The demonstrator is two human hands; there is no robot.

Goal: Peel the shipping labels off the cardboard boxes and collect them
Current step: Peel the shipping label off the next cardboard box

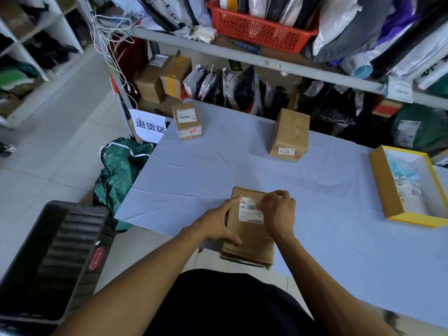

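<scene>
On table edge, brown cardboard box [249, 229], white barcode label [249, 209] on top

The right hand [278, 212] covers the right edge of the label [249, 209] on the near box [247, 236], so whether its fingers pinch a lifted corner cannot be told. The label's small print is too blurred to read beyond "MX" and "03". The left hand [218, 224] hides part of the box's left side. The yellow tray [388, 190] is cut off by the right edge, and its pale contents are too blurred to name. The black bin [48, 258] runs off the left and bottom edges. The label on the far left box [186, 121] is too small to read.
</scene>
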